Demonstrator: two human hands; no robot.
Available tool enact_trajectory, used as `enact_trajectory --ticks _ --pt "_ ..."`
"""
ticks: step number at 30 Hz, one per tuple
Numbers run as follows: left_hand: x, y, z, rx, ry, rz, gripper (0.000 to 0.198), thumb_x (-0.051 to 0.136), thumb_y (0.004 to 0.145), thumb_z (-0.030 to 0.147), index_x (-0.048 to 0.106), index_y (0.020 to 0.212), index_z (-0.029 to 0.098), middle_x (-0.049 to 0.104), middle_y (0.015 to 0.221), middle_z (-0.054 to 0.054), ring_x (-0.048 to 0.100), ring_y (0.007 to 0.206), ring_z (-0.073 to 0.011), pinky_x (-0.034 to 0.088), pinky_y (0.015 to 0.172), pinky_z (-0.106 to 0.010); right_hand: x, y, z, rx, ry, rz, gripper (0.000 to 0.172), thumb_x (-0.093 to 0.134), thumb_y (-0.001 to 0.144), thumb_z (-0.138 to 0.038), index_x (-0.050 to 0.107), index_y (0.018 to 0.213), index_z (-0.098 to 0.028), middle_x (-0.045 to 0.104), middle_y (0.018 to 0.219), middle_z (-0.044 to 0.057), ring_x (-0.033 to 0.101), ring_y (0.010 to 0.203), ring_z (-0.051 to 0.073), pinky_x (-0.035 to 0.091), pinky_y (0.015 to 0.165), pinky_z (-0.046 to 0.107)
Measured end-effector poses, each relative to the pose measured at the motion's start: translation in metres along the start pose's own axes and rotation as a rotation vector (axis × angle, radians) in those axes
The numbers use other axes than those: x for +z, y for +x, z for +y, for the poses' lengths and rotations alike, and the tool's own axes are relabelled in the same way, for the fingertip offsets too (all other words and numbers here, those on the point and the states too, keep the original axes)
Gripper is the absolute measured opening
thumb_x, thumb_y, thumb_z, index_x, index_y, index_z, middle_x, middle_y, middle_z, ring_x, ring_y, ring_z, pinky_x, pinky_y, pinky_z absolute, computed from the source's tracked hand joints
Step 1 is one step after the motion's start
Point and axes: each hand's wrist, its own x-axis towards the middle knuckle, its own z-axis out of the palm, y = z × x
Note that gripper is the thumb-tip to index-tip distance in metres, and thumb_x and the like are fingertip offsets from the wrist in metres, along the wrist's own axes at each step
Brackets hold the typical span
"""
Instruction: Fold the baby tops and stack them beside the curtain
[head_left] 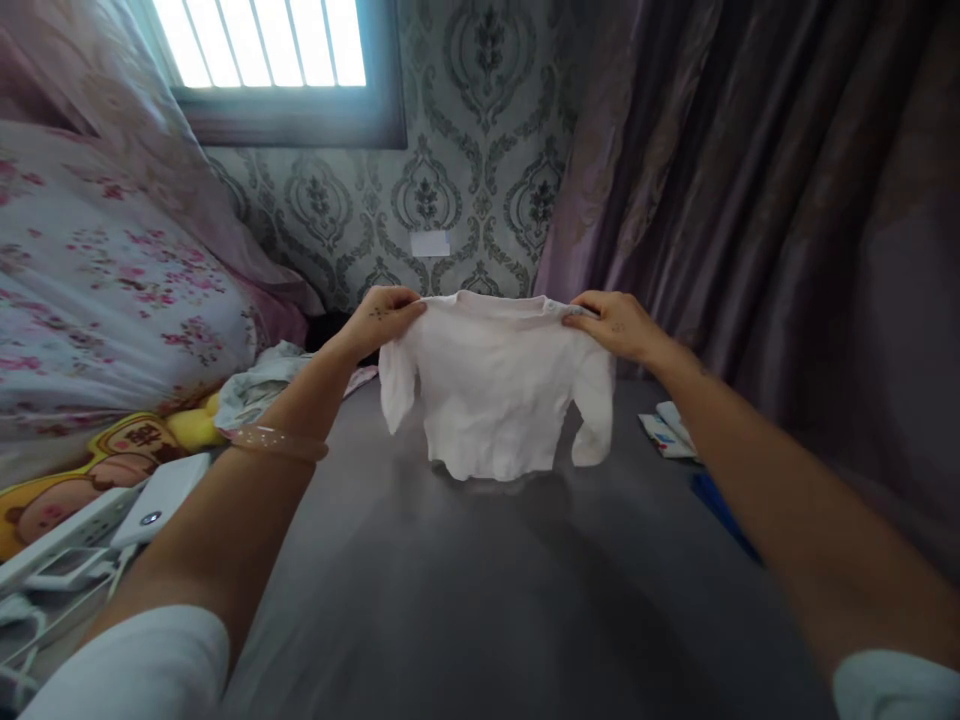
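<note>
A small white long-sleeved shirt (499, 390) hangs spread between my two hands, neckline up and sleeves drooping at the sides. My left hand (382, 318) pinches its left shoulder. At the opposite shoulder, beside the neckline, the fingers of my right hand (619, 322) are closed on the cloth. The lower hem hangs over the grey bed sheet (450, 590); whether it touches the sheet I cannot tell.
At the left lie a crumpled pale garment (270, 378), a yellow cartoon cushion (82, 480), a power strip (67, 530), a white box-shaped device (165, 495) and cables. Folded cloth (667, 430) and a blue item (724, 515) lie right. Dark curtains (765, 200) hang beyond.
</note>
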Motion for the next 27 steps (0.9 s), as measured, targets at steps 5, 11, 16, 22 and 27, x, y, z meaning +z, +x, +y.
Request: enact_trajectory --ticks 5,11,16,22,27 --pt "0.013 -0.001 0.006 0.201 0.071 0.326 0.022 0.057 0.084 0.038 0.066 0.086 0.018 0.062 0.081 -0.004 0.055 0.083 -0.0174 0.044 0.071 -0.026 0.006 0.005 -0.013 0.010 -0.084 0.235 0.041 0.042 0.095 -0.053 0.067 0.105 -0.021 0.069 0.096 0.009 0.060 0.083 0.023 0.040 0.065 0.030" --pt "0.019 0.001 -0.011 -0.043 -0.223 0.151 0.034 0.063 0.076 0.048 0.066 0.080 0.015 0.057 0.066 0.000 0.049 0.061 -0.0117 0.037 0.056 -0.022 0.017 0.025 0.008 -0.009 0.102 0.019 0.047 0.051 0.086 -0.059 0.070 0.088 -0.017 0.065 0.075 0.003 0.056 0.070 0.018 0.038 0.060 0.027" --pt "0.016 0.006 -0.016 -0.101 -0.296 0.110 0.032 0.071 0.071 0.046 0.067 0.079 0.015 0.059 0.065 0.001 0.048 0.058 -0.0100 0.037 0.053 -0.020 0.020 0.025 0.018 0.063 0.090 0.107 0.043 0.054 0.085 -0.056 0.072 0.091 -0.018 0.066 0.076 0.003 0.055 0.070 0.018 0.037 0.059 0.027" --pt "0.028 0.010 -0.013 -0.127 -0.308 0.111 0.031 0.070 0.073 0.045 0.068 0.079 0.015 0.057 0.061 0.002 0.047 0.054 -0.0095 0.035 0.050 -0.020 0.024 0.018 0.010 0.037 0.062 0.029 0.039 0.056 0.085 -0.054 0.073 0.086 -0.019 0.066 0.073 0.003 0.056 0.069 0.018 0.037 0.060 0.027" --pt "0.026 0.015 -0.018 -0.145 -0.367 0.096 0.033 0.073 0.071 0.047 0.068 0.080 0.016 0.060 0.065 0.001 0.048 0.055 -0.0095 0.035 0.050 -0.020 0.023 0.018 0.014 0.057 0.176 0.058 0.045 0.056 0.083 -0.060 0.072 0.085 -0.018 0.065 0.072 0.003 0.056 0.068 0.018 0.039 0.058 0.027"
